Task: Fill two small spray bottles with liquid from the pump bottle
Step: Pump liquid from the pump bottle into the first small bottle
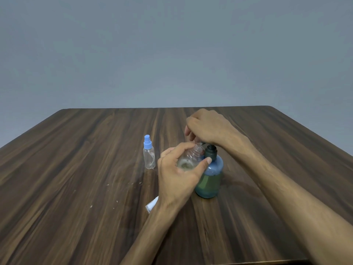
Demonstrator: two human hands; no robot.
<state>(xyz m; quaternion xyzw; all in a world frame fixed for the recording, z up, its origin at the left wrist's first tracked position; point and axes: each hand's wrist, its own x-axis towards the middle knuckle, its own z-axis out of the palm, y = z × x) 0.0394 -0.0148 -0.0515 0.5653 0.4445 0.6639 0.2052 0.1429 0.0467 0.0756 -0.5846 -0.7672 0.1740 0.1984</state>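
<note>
My left hand (177, 175) grips an uncapped clear spray bottle (191, 157), tilted with its threaded neck up against the pump's spout. A little pale liquid sits in its lower part. The blue-green pump bottle (210, 178) stands on the wooden table (76, 188), just right of that bottle. My right hand (206, 127) rests on top of the dark pump head, fingers curled down over it; the spout is mostly hidden. A second clear spray bottle (149, 155) with a blue cap stands upright to the left, apart from both hands.
A small white and blue object (151, 204), probably the removed spray cap, lies on the table partly hidden under my left wrist. Pale specks are scattered on the wood left of centre. A grey wall rises behind the table's far edge.
</note>
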